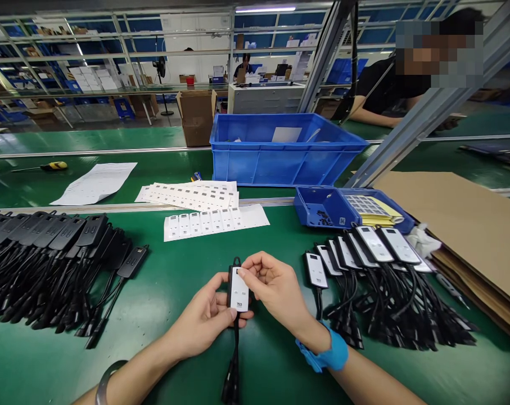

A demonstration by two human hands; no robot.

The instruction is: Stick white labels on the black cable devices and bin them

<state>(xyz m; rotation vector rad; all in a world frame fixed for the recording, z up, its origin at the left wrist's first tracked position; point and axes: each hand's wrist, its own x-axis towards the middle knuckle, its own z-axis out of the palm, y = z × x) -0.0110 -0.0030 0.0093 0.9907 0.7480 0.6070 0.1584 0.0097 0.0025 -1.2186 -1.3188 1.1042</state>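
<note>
Above the green bench, a small black cable control box [232, 284] stands upright, its front covered by a white label sticker [239, 298] and its cable hanging down. My left hand [210, 315] is closed round its lower part, thumb on the label's bottom edge. At the upper right of the label rests the thumb of my right hand [275, 287], whose fingers are curled in beside the box. Sheets of label stickers [206, 222] lie just beyond my hands. To the right are boxes with white labels [316, 270]; to the left, a pile of plain black ones [132, 261].
A large blue bin [280, 163] stands behind the sticker sheets. Small blue trays [326, 208] sit at its front right, beside cardboard sheets [461, 214]. A paper [95, 183] and a screwdriver [54, 166] lie at left. Another person [381, 90] leans beyond the metal post.
</note>
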